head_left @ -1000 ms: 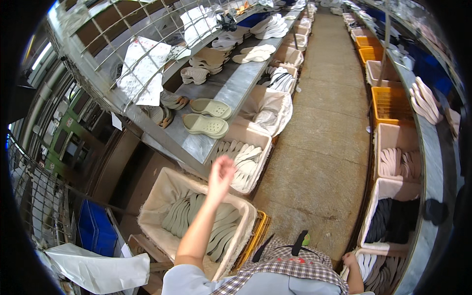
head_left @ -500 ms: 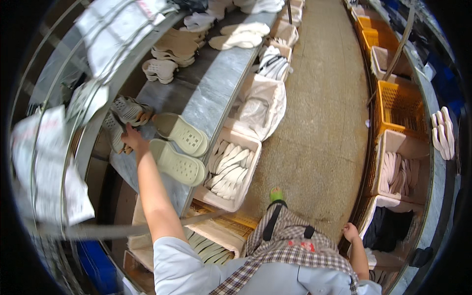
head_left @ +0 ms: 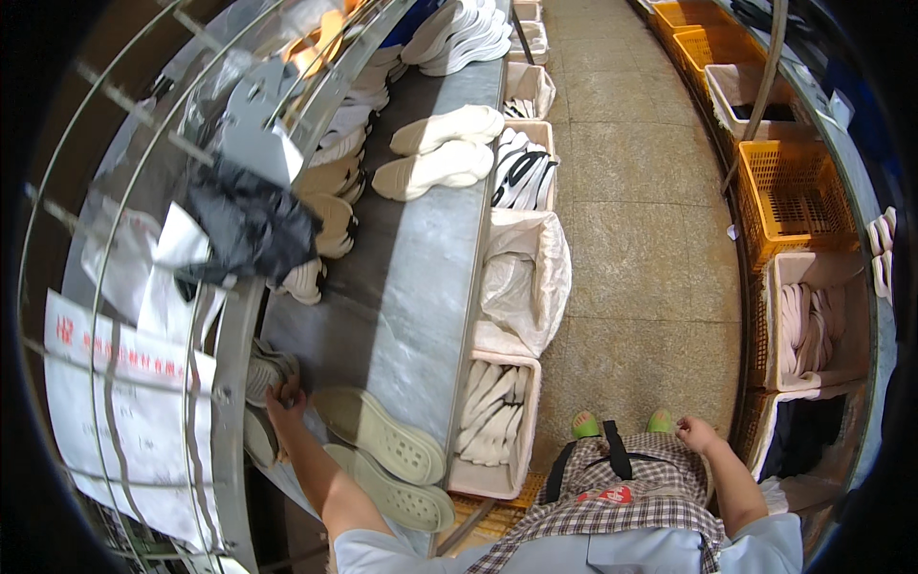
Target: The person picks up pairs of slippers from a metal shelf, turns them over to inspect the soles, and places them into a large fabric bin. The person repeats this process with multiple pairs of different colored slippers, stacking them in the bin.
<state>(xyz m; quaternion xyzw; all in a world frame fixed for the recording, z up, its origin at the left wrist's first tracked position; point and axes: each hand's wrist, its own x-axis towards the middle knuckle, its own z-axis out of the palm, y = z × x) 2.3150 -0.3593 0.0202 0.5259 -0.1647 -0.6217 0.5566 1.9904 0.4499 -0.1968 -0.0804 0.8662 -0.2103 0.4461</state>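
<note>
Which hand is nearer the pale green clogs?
Left. The left hand is just left of the pale green clogs, at a grey shoe; the right hand is farther off, over the aisle.

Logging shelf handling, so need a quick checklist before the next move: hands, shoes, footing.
1. Left hand at light-grey slotted shoe: ok.
2. Left grip secure: cannot tell, fingers partly hidden.
3. Right hand free of items: ok, none visible.
4. Pale-green perforated clogs on smooth grey flat shelf: ok.
5. Clogs untouched by left forearm: cannot tell, they overlap in view.
6. Bright-green footwear on brownish aisle floor: ok.
</note>
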